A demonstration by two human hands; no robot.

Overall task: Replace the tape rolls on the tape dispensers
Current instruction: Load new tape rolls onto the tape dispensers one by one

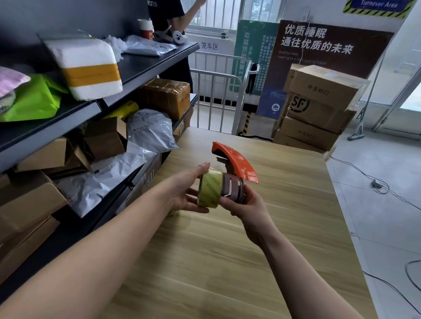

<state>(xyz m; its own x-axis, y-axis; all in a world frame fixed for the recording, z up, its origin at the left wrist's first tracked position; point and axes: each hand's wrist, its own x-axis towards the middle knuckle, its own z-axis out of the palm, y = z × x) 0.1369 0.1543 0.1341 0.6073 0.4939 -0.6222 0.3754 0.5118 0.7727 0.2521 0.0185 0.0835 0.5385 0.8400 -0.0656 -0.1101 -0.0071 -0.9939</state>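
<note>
Above the wooden table point(225, 255), my left hand point(187, 192) grips a yellowish-green tape roll point(210, 189) by its left side. My right hand point(246, 206) holds an orange tape dispenser point(238, 164) from below, around its brown slotted hub point(232, 187). The roll sits side by side with the hub and touches it. The dispenser's orange cover points up and away from me. Under my left hand, something small and yellowish shows on the table, mostly hidden.
Dark shelves point(92, 107) on the left carry parcels, cardboard boxes and grey mailer bags. A person point(171, 14) stands at the far end of the shelves. Stacked cartons point(318, 108) stand beyond the table. Cables point(380, 184) run over the floor on the right.
</note>
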